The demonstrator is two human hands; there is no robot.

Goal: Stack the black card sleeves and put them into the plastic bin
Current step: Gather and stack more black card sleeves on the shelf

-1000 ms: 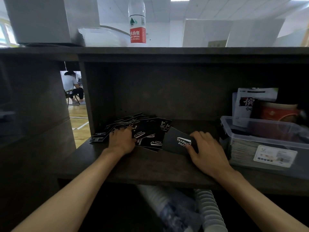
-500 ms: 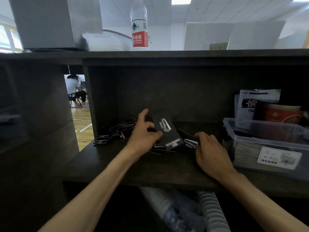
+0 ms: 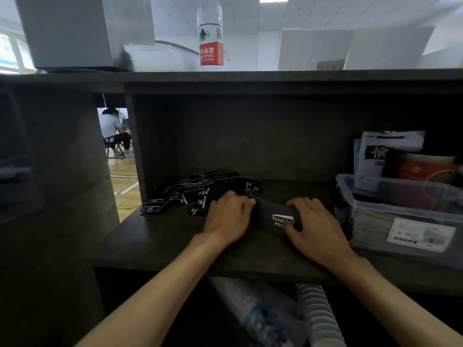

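A loose spread of black card sleeves [image 3: 200,191] with white lettering lies on the dark shelf [image 3: 160,241], left of centre. Between my two hands sits a small stack of black sleeves [image 3: 274,215]. My left hand [image 3: 229,216] holds the stack's left end with curled fingers. My right hand [image 3: 315,226] grips its right end, thumb on the top sleeve. The clear plastic bin [image 3: 400,204] stands at the right on the same shelf, with a stack of cards inside it.
Behind the bin stand a white packet [image 3: 380,156] and a red cup [image 3: 426,169]. A water bottle [image 3: 210,33] and a grey box [image 3: 75,31] rest on the top board. Ribbed hose [image 3: 318,314] lies below the shelf. A seated person [image 3: 112,131] shows through the gap.
My left hand, which lifted one sleeve from the pile half a second ago, has brought it down onto the stack at my right hand. Both hands now hold the stack.
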